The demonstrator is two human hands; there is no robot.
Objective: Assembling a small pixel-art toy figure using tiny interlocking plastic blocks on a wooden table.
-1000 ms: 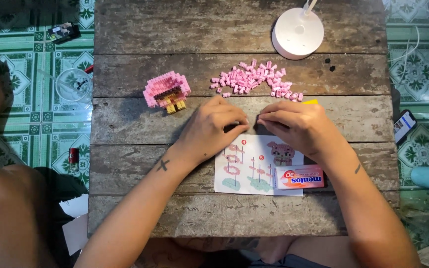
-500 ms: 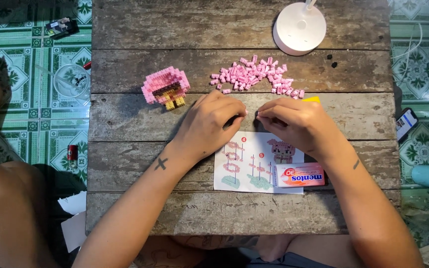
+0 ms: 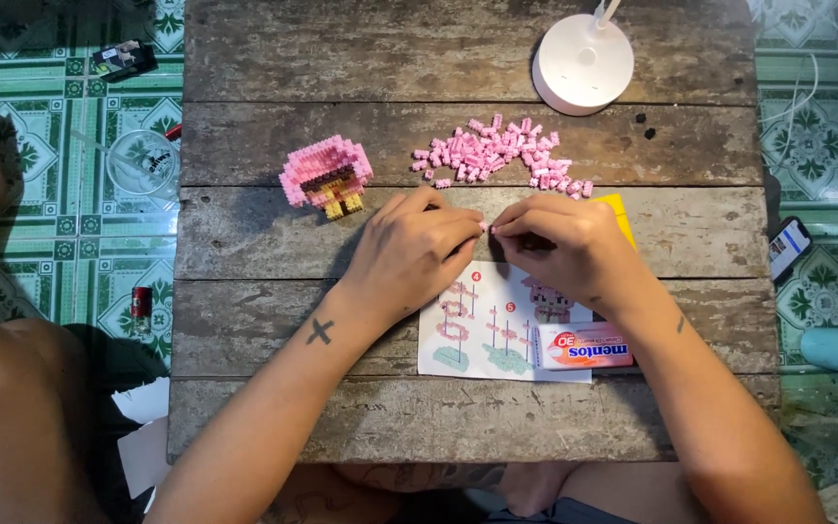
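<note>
Nearest lies an instruction sheet (image 3: 482, 330) with a candy roll (image 3: 586, 345) on it. Above it, the left hand (image 3: 419, 254) and right hand (image 3: 560, 243) meet at the fingertips, pinching a tiny piece too small to identify. Farther stand a pink block figure (image 3: 327, 175), loose pink bricks (image 3: 501, 155) and a white lamp base (image 3: 582, 66).

Plank table (image 3: 244, 243): bricks (image 3: 501, 155), lamp (image 3: 582, 66), leaflet (image 3: 482, 335)
</note>
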